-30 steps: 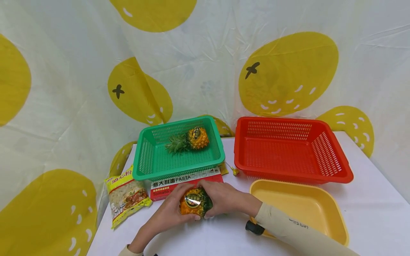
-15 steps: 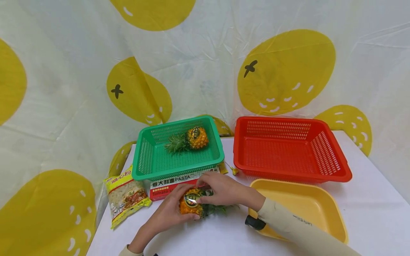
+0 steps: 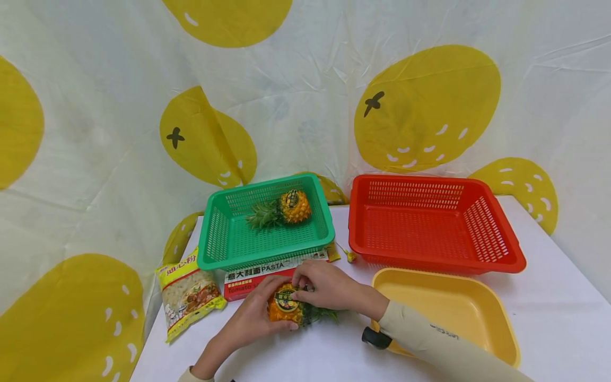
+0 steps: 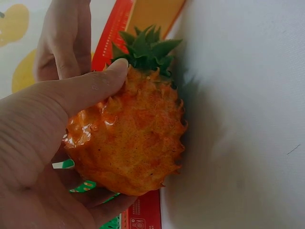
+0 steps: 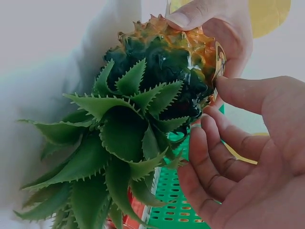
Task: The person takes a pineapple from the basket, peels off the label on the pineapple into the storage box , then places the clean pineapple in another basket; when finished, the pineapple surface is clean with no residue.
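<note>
In the head view, a small pineapple (image 3: 285,313) with a round dark label (image 3: 286,300) lies on its side above the white table, its leafy crown (image 3: 326,313) to the right. My left hand (image 3: 258,312) grips its orange body, thumb on the near side and fingers round the far side. My right hand (image 3: 329,286) reaches over the top. Its thumb touches the label's edge in the right wrist view, and its bent fingertips (image 5: 206,120) meet the fruit beside it, a gap between them and the thumb. The left wrist view shows the fruit's orange base (image 4: 131,138).
A green basket (image 3: 267,253) holding a second pineapple (image 3: 294,206) stands behind my hands. A red pasta box (image 3: 241,286) and a yellow food bag (image 3: 191,294) lie at the left. A red basket (image 3: 439,262), a yellow tub (image 3: 444,313) and a lollipop (image 3: 350,257) are toward the right.
My right hand has moved from gripping the pineapple's crown end up onto its top, at the label, uncovering the green leaves. The left hand keeps its grip.
</note>
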The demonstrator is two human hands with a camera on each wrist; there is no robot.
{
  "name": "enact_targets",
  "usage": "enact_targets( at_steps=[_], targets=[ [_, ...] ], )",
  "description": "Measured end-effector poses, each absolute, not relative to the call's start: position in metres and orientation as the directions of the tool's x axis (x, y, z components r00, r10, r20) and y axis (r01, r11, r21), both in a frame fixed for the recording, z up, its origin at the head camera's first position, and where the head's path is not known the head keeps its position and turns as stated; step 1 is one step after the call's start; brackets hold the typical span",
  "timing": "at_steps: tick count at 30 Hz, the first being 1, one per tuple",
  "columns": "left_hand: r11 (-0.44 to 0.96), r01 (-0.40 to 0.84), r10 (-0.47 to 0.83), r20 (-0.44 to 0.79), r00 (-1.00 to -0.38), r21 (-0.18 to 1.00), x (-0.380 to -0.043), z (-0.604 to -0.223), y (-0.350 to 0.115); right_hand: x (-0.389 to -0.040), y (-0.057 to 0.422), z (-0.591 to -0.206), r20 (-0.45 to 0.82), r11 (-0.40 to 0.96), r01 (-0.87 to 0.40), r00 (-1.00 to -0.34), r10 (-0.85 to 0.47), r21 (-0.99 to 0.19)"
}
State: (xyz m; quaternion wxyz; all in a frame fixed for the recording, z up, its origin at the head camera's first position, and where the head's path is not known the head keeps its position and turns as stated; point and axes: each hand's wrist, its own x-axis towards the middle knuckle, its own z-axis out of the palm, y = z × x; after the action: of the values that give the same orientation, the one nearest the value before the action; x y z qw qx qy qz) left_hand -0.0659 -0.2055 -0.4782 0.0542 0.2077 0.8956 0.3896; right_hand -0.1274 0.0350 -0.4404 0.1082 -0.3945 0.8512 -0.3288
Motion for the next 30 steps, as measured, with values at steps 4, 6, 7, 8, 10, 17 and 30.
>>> enact_targets(
  at_steps=[4, 6, 7, 8, 10, 17, 30],
  targets=[
    [0.613, 0.325, 0.415, 0.057, -0.908, 0.720, -0.0657, -0.4775, -0.2052, -0.1274, 0.0343, -0.4403, 0.074, 0.452, -0.578, -0.667, -0.741, -0.679],
    [0.612, 0.321, 0.415, 0.052, -0.908, 0.723, -0.0657, -0.4766, -0.2049, -0.1276, 0.0336, -0.4399, 0.070, 0.438, -0.561, -0.666, -0.742, -0.703],
    [0.612, 0.318, 0.414, 0.049, -0.909, 0.724, -0.0657, -0.4762, -0.2048, -0.1277, 0.0333, -0.4396, 0.066, 0.431, -0.553, -0.665, -0.744, -0.713],
    [0.613, 0.317, 0.414, 0.048, -0.909, 0.723, -0.0655, -0.4760, -0.2048, -0.1279, 0.0328, -0.4392, 0.062, 0.424, -0.543, -0.664, -0.745, -0.725],
    [0.618, 0.313, 0.412, 0.042, -0.910, 0.721, -0.0652, -0.4759, -0.2049, -0.1282, 0.0320, -0.4381, 0.048, 0.413, -0.523, -0.661, -0.749, -0.746],
    [0.624, 0.298, 0.406, 0.027, -0.913, 0.723, -0.0636, -0.4769, -0.2056, -0.1280, 0.0301, -0.4381, 0.018, 0.401, -0.471, -0.666, -0.746, -0.786],
    [0.613, 0.302, 0.415, 0.028, -0.909, 0.730, -0.0644, -0.4778, -0.2067, -0.1291, 0.0315, -0.4364, -0.014, 0.372, -0.381, -0.683, -0.731, -0.846]
  ],
)
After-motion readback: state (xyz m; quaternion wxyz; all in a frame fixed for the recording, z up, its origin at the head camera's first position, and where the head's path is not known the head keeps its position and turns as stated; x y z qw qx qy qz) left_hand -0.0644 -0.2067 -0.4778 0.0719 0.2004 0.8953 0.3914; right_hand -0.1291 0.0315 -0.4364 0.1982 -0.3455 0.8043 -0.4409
